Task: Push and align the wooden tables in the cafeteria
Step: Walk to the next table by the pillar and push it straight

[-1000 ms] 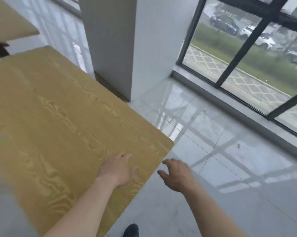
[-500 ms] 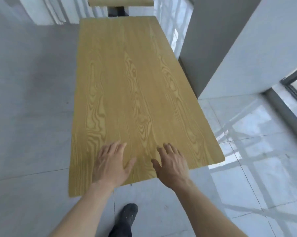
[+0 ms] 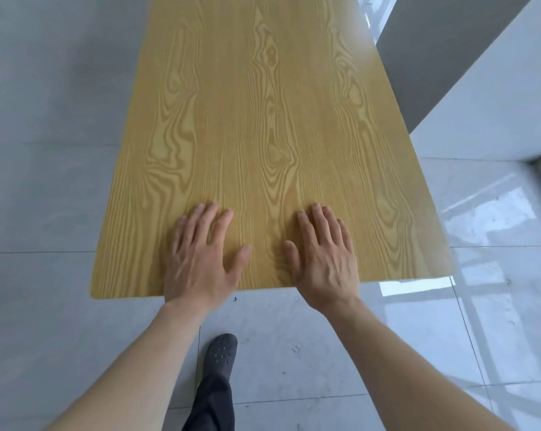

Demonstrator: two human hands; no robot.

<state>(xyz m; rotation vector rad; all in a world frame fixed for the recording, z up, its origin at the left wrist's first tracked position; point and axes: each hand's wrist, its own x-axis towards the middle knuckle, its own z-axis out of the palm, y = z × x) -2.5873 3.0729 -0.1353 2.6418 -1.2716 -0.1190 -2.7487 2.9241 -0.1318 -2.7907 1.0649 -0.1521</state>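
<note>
A long wooden table [image 3: 263, 104] with yellow grain runs away from me, its near short edge just in front of my body. My left hand [image 3: 202, 256] lies flat on the tabletop near that edge, fingers spread, palm down. My right hand [image 3: 323, 258] lies flat beside it, about a hand's width to the right, fingers also spread. Neither hand grips anything; both rest on the surface with wrists over the near edge.
A white pillar [image 3: 481, 73] stands close along the table's right side. Grey tiled floor [image 3: 45, 150] spreads to the left, glossy tiles [image 3: 496, 275] to the right. My foot in a dark perforated shoe [image 3: 221, 353] is under the near edge.
The view swung from the window to along the table. Both hands moved forward onto the tabletop and spread flat; a second earlier the right hand hovered off the table's corner.
</note>
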